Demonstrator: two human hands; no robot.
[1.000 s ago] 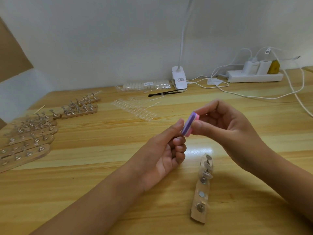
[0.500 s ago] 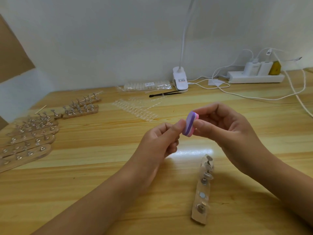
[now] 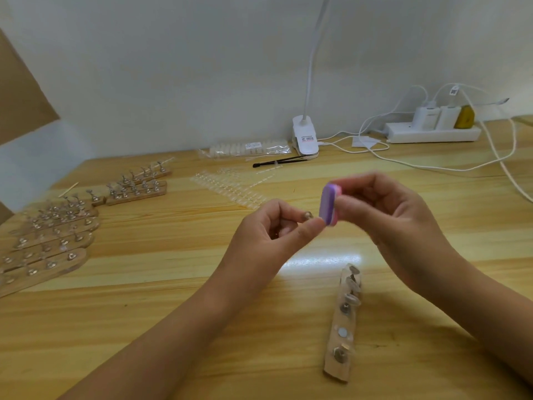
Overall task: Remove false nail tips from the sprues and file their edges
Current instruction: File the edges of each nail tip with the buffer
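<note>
Purple-and-pink buffer block (image 3: 329, 204), foam-looking w/ a flat gritty face, is pinched in my right hand (image 3: 389, 223) betw. thumb & fingers. Its lower corner sits just beside the nail tip (image 3: 307, 216). Left hand (image 3: 268, 235) nips that tip betw. thumb & forefinger, above the wooden table (image 3: 144, 298). Risk, imo: tip's tiny, slick, curved plastic, so too hard a push & it pops out, or the edge gets over-filed. Clear sprues (image 3: 230, 189) lie farther back.
</note>
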